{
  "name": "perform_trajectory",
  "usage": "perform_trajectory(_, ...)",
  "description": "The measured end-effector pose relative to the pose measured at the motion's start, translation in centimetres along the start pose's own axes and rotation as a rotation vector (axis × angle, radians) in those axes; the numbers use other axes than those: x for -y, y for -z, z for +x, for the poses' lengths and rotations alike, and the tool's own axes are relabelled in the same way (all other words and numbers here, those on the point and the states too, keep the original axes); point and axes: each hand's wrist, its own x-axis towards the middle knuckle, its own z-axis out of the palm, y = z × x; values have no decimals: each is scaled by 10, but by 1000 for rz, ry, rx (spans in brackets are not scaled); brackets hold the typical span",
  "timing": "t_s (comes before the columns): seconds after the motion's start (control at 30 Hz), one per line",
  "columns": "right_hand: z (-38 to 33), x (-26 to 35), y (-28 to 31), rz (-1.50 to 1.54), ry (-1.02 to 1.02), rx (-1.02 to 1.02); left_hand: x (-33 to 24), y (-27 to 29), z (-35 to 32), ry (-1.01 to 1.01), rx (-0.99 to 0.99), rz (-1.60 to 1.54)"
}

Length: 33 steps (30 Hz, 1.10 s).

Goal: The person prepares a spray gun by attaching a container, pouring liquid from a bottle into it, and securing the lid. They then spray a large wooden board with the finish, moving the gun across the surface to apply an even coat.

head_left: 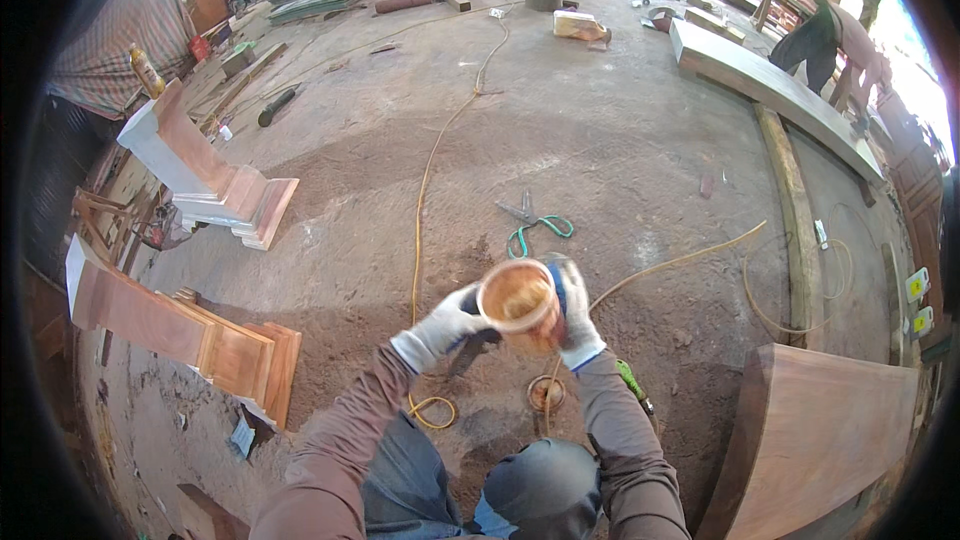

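In front of my knees I hold a round plastic tub (540,333), tilted so that its open mouth shows orange-brown stuff inside. My left hand (440,328), in a white and grey work glove, closes on the tub's left side. Round the right side is my right hand (578,318), in a glove with blue on it; its fingers are partly hidden and slightly blurred. Beyond the tub, scissors (537,224) with green handles lie spread on the ground. Below it, between my forearms, a small round container (546,393) sits on the ground.
Stepped wooden pieces (235,350) stand at left, one topped by a bottle (146,70). A wooden block (810,430) is near right. A yellow cord (428,180) crosses the ground. A green-ended object (634,385) lies by my right forearm. Far right, a person (835,45) bends beside a long slab (770,95).
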Motion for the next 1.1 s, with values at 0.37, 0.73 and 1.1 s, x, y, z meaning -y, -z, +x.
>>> perform_trajectory(0.37,-17,1,3,12,-168,170,3,-3,11,-91,124,-312)
perform_trajectory(0.73,-35,51,2,-207,-58,42,88,45,27,-187,216,-454)
perform_trajectory(1.1,-77,97,-43,-890,401,297,24,64,14,-34,156,-722)
